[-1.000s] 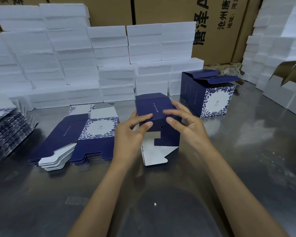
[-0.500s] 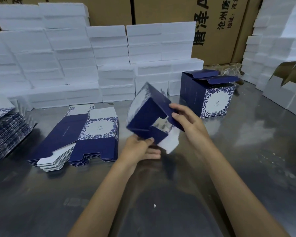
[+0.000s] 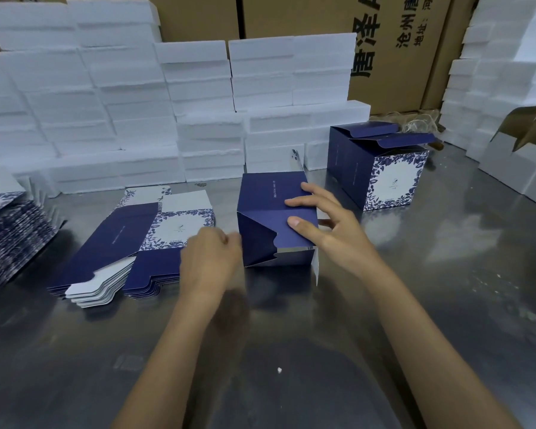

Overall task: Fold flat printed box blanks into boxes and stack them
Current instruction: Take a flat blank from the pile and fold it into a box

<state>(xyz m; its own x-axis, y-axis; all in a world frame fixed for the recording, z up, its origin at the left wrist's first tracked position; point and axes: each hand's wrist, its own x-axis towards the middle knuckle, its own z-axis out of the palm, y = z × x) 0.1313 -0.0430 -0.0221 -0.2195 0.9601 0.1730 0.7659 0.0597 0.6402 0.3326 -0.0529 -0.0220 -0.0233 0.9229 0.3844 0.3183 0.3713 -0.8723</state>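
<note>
From the head camera, the half-folded navy box (image 3: 274,218) lies on its side at the middle of the steel table (image 3: 446,305); your right hand (image 3: 331,230) presses straight fingers on its bottom flaps, grip released. Your left hand (image 3: 211,261) is curled against the box's left edge, but you cannot tell its grip. The flat blanks (image 3: 130,246) lie just left, and a finished box (image 3: 381,168) stands toward the far right.

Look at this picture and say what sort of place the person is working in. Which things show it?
Probably a packing workshop or small factory. A pile of flat printed box blanks lies on a metal worktable, white foam blocks are stacked behind it, and large brown shipping cartons stand at the back.
</note>
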